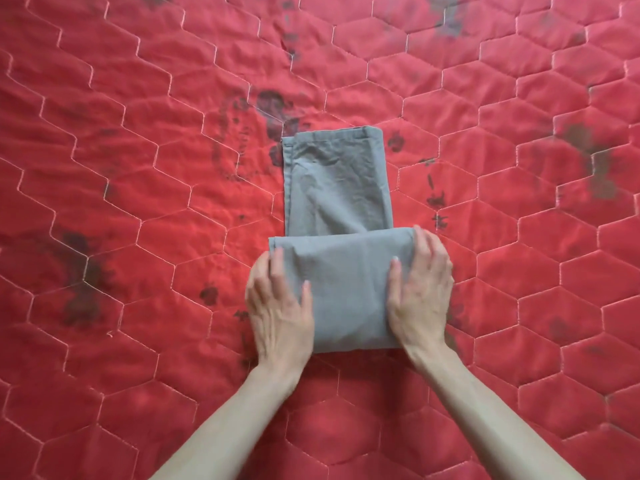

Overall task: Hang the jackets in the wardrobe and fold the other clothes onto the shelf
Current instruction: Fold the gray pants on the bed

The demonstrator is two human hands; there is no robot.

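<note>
From the head view, a grey garment, trousers by the look of the hemmed leg end, lies on a red quilted bedcover stitched in hexagons and marked with dark stains. Its near portion is doubled over into a thick pad, and both hands sit on that pad. The left hand lies flat along the pad's left edge, fingers straight and spread; the right hand lies flat on the right edge, its fingertips reaching the fold line. Neither grips the cloth; they press it down, with bare grey fabric between them. Beyond the fingertips a single narrower leg section runs away from the person, not yet folded.

This seems to be the folding step, partway through. The next move likely calls for turning the pad over onto the far section, keeping the edges square. No shelf or wardrobe is in sight.
</note>
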